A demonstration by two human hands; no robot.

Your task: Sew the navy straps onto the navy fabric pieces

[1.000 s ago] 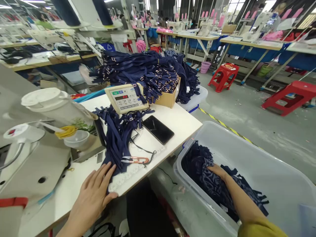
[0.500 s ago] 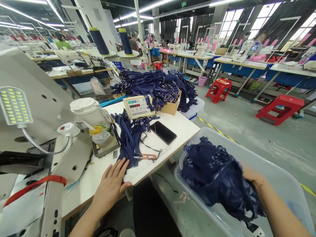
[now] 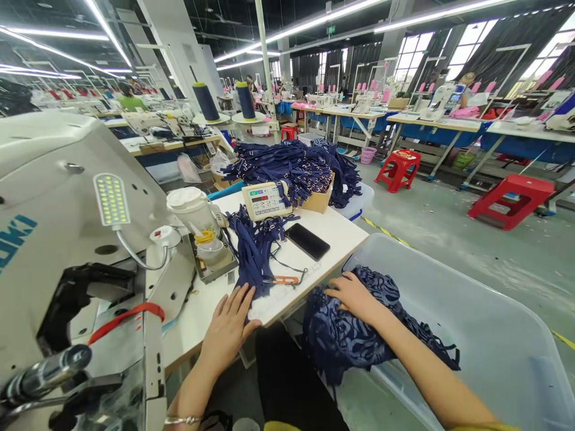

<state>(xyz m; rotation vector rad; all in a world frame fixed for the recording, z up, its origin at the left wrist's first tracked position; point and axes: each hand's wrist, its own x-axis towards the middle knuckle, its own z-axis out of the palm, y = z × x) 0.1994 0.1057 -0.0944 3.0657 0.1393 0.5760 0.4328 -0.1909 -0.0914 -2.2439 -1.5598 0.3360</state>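
Note:
My left hand (image 3: 231, 326) lies flat at the table edge with its fingers spread. Its fingertips touch the lower end of a bunch of navy straps (image 3: 251, 254). On the right, my right hand (image 3: 353, 296) has its fingers curled into a bundle of navy patterned fabric (image 3: 336, 335). That bundle hangs over the near left rim of a clear plastic bin (image 3: 485, 311), beside my leg, with part of it still inside. Orange-handled thread snips (image 3: 285, 280) and a black phone (image 3: 308, 241) rest on the white table (image 3: 341, 230) near the straps.
A sewing machine (image 3: 58, 179) with a lit LED lamp (image 3: 111, 200) stands close on the left. Behind the straps are a control panel (image 3: 267, 202), a white jug (image 3: 191, 209) and a large pile of navy straps (image 3: 278, 161). Red stools (image 3: 512, 200) stand on the floor.
My right hand has drawn the navy fabric bundle leftward, from inside the bin to its near left rim. The view has shifted left; my left hand keeps its place by the straps.

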